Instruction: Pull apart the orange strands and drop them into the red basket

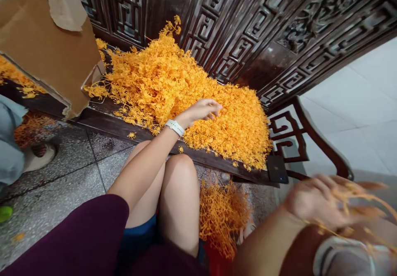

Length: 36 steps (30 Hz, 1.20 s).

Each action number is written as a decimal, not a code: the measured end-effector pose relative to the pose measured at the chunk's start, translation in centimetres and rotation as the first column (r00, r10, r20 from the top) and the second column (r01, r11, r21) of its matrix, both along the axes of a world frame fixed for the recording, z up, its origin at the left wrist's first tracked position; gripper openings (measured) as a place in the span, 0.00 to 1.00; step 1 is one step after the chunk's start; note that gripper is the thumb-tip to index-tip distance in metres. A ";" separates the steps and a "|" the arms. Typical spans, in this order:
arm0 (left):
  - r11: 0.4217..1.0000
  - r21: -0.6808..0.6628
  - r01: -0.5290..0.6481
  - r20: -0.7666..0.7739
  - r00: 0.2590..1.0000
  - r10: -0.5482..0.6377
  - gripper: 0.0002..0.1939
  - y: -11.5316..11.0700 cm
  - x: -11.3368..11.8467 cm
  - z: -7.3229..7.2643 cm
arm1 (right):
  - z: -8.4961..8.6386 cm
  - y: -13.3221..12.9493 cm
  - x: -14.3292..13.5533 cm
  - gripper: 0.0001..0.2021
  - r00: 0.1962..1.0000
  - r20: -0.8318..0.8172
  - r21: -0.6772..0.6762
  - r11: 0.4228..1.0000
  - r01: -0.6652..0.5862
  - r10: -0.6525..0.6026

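My left hand (204, 109), with a white watch band (175, 128) at the wrist, hovers over a large heap of small orange plastic flower pieces (229, 123). Its fingers are loosely bent and apart, and I see nothing held in them. Branching stems with pieces attached (149, 77) make up the left part of the heap; loose pieces lie at the right. Out at the lower right, my right hand (319, 199) is smeared by motion. Its fingers are curled around thin orange plastic stems (345, 195), which trail off to the right.
The heap lies on a dark carved wooden bench (120, 123). A torn cardboard sheet (46, 40) stands at its left, a black phone (277, 169) at its right end. Bare orange stems (223, 214) fill a red container between my knees and right arm. Another person's shoe (39, 158) is at left.
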<state>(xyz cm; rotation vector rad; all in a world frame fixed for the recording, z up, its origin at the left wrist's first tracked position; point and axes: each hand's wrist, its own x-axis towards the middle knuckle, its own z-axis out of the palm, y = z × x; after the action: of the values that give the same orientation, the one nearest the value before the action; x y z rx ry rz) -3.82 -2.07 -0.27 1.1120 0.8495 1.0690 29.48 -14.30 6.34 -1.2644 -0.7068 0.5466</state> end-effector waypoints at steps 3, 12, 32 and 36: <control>0.967 -0.101 -0.236 0.009 0.971 0.238 0.05 0.4 -0.6 -0.3 | -3.8 -1.0 -1.4 0.18 0.867 -0.317 0.285 0.910 -0.300 0.385; 0.689 0.383 -0.615 -0.358 0.589 0.725 0.05 1.8 -3.8 -0.5 | -8.4 -3.8 -5.8 0.16 0.594 -0.494 0.127 0.728 -0.674 0.636; 0.826 0.466 -0.316 -0.778 0.299 0.553 0.09 0.7 -6.5 -0.2 | -9.5 17.8 -29.2 0.13 0.618 0.353 -0.375 0.711 -0.595 0.703; 0.560 0.585 -0.587 -0.618 0.124 0.776 0.31 0.9 -7.8 0.1 | -9.0 21.5 -31.2 0.14 0.305 0.609 -0.535 0.663 -0.523 0.732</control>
<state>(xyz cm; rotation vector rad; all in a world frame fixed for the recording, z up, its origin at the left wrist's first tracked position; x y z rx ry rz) -11.59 -1.16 -0.20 1.4701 2.3298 1.3681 -1.69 7.18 -2.67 -1.4161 -2.0634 0.7153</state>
